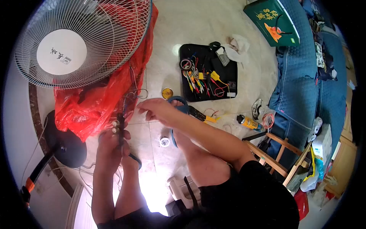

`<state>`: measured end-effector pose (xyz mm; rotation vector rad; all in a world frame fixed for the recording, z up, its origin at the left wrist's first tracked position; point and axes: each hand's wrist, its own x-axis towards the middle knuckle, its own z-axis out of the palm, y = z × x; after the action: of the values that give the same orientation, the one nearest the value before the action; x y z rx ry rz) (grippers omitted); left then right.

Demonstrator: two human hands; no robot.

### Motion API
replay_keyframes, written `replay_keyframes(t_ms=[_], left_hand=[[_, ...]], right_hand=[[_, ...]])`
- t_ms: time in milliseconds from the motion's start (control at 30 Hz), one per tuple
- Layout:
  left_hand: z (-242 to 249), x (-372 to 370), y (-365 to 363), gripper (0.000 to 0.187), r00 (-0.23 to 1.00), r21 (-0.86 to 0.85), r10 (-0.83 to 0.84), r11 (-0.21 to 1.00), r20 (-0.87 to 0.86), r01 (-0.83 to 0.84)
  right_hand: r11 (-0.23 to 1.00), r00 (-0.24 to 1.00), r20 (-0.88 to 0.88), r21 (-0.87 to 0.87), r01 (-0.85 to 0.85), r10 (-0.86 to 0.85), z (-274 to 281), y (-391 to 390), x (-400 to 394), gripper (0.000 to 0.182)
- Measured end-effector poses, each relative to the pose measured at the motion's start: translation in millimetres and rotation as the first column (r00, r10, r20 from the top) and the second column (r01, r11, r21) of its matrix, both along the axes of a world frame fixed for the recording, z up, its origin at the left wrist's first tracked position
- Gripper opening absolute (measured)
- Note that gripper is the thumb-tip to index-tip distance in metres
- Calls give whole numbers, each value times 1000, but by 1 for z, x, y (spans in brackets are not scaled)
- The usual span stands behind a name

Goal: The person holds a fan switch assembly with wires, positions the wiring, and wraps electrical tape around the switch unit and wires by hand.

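Observation:
My left hand (109, 140) is closed around a narrow black bar-like thing (121, 128), whose kind I cannot make out. Small shiny round bits show beside it at the fingers. My right hand (157, 110) hovers to the right of it, fingers loosely bent and apart, with nothing visible in them. Thin dark wires (142, 94) loop just above the right hand's fingertips, running up along a red plastic bag (85, 116). The bag lies beneath the fan head (61, 52) with its wire grille and white centre.
A black tool case (187, 95) holds clip leads, tape and a multimeter-like device. Near my feet are a small round tin (167, 93) and a clear-topped jar (164, 141). A yellow spray can (249, 123) lies by a wooden frame (272, 166). The fan's black base (72, 152) stands left.

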<state>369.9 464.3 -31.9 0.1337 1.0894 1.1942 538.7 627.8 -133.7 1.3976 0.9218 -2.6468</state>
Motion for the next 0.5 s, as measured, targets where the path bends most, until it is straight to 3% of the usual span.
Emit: replay_keyframes(t_ms=[100,167,200,233,267,300,333,367,500], left_hand=[[2,4,0,53,975,-45,-75,997,-208,67],[3,8,1,53,938,-50,-122,993,-325,111],[14,14,8,52,952,-61,-34,998,-305,16],[9,13,3,59,948,-52,-50,998,-314,35],[2,16,-2,60,918,-37,-50,999,-394,38],[-1,19,-4,61,882,-20,-52,999,-469,49],[3,19,-2,62,791,29,-88,991,-605,132],[6,15,-1,63,720,-41,-195,974,-666,225],[14,16,3,64,540,-68,-205,963,-817,262]], right_hand=[[969,988,63,215,125,-142,-33,29,26,23],[907,923,226,362,217,-311,-45,57,39,21],[768,900,243,625,140,-362,-63,67,46,25],[438,912,248,895,-87,-326,-102,89,61,24],[268,925,218,954,-136,-310,-80,100,63,22],[-12,923,276,957,-290,-267,-79,113,71,25],[-60,895,381,913,-404,-231,-69,120,75,30],[-113,885,410,890,-441,-222,-65,122,77,34],[-59,754,617,764,-643,-227,-80,125,85,33]])
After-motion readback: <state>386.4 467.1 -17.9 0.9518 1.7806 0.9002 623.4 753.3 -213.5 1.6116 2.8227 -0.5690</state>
